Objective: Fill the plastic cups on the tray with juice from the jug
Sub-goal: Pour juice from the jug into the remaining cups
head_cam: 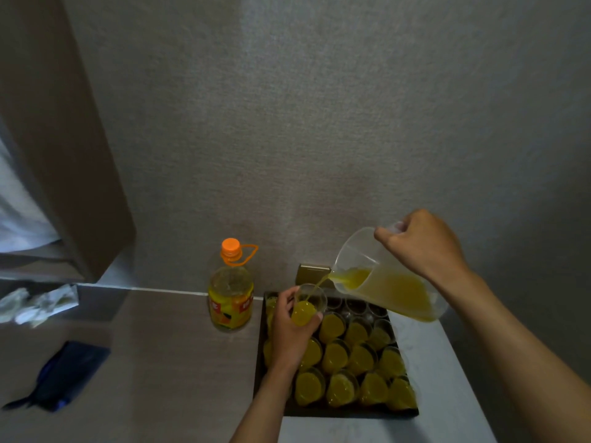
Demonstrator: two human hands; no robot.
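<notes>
My right hand (422, 244) grips the handle of a clear plastic jug (390, 282), tilted left, with orange juice running from its spout. The stream falls into a clear plastic cup (308, 306) that my left hand (291, 330) holds above the far left part of the dark tray (351, 412). That cup is partly filled. Several cups (351, 362) full of juice stand in rows on the tray. A few empty clear cups (361, 306) stand along the tray's far edge under the jug.
A large juice bottle (231, 292) with an orange cap stands left of the tray against the wall. A dark blue item (60, 378) lies on the table at the left. Crumpled plastic (38, 303) sits at the far left. The table's right edge runs close beside the tray.
</notes>
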